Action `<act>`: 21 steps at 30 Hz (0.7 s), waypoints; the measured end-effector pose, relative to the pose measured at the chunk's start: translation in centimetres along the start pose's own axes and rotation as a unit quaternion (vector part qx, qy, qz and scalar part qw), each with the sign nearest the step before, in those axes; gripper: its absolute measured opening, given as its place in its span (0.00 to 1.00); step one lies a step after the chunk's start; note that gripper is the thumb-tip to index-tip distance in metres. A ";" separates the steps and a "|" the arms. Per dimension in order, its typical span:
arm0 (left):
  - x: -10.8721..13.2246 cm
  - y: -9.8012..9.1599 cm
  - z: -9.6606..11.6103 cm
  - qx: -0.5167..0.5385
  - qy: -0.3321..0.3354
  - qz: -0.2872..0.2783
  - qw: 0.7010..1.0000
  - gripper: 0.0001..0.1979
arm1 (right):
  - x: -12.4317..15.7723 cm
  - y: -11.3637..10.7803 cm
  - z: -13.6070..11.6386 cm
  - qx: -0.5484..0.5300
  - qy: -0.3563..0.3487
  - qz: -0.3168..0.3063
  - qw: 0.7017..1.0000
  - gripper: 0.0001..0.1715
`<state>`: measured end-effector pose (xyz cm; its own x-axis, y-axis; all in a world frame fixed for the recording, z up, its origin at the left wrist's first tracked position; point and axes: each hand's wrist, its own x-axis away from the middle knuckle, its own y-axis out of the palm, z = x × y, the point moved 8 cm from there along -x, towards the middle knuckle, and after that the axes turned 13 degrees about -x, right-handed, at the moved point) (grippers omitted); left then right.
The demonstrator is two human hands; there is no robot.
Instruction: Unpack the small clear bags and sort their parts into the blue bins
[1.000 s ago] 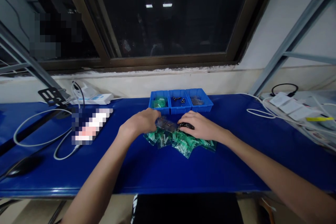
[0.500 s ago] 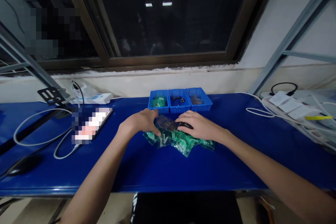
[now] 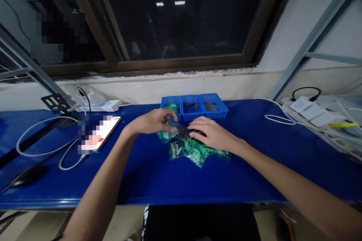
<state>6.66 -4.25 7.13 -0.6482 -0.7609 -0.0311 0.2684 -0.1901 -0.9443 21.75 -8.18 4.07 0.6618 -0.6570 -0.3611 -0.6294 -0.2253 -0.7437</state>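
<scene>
My left hand is at the left side of a heap of small plastic bags. Its thumb and curled fingers close on a clear bag with green contents, lifted a little from the heap. My right hand lies over the right of the heap, thumb and fingers apart around small black parts, mostly hidden under it. Between the hands is a clear bag with thin dark pieces. Nearer me lie a bag of white pieces and green bags.
Behind the heap stand three joined blue bins: the left bin with green bags, the middle bin with black parts, the right bin with clear pieces. A phone on a cable lies left; chargers and cables are at right.
My left hand has moved slightly up and left, pulling a green bag away from the heap. My right hand has barely shifted, covering more of the black parts.
</scene>
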 end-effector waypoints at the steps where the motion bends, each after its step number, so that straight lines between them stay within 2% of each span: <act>1: -0.2 -0.2 0.4 0.035 0.012 0.011 0.999 0.13 | -0.1 -0.4 -0.2 -0.012 -0.001 0.022 1.000 0.17; 4: -1.1 -0.3 1.2 0.145 0.015 0.093 0.985 0.12 | -0.2 -1.3 -0.1 -0.083 0.040 0.076 0.993 0.13; 6: -1.7 0.1 1.1 0.213 -0.015 0.183 0.960 0.12 | -0.2 -1.5 0.6 -0.156 0.079 0.095 0.980 0.13; 8: -2.1 1.1 1.1 0.257 -0.033 0.237 0.936 0.12 | -0.2 -1.6 1.5 -0.215 0.099 0.114 0.965 0.13; 11: -2.7 2.8 1.6 0.290 -0.038 0.244 0.924 0.13 | -0.1 -2.1 2.9 -0.244 0.102 0.154 0.952 0.15; 14: -2.7 3.6 2.0 0.292 -0.042 0.253 0.921 0.12 | -0.1 -2.5 3.9 -0.254 0.108 0.169 0.946 0.14; 18: -1.9 3.3 2.0 0.271 -0.054 0.330 0.902 0.09 | 0.0 -2.9 4.3 -0.274 0.115 0.179 0.938 0.11; 21: -1.2 2.8 1.8 0.249 -0.069 0.390 0.884 0.09 | -0.1 -2.2 4.0 -0.283 0.115 0.146 0.941 0.11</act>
<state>9.49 -5.02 5.12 -0.0445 -0.8432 -0.5358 0.8982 0.2011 -0.3909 24.68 -4.71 3.52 0.3630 -0.8740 -0.3231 -0.9296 -0.3160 -0.1896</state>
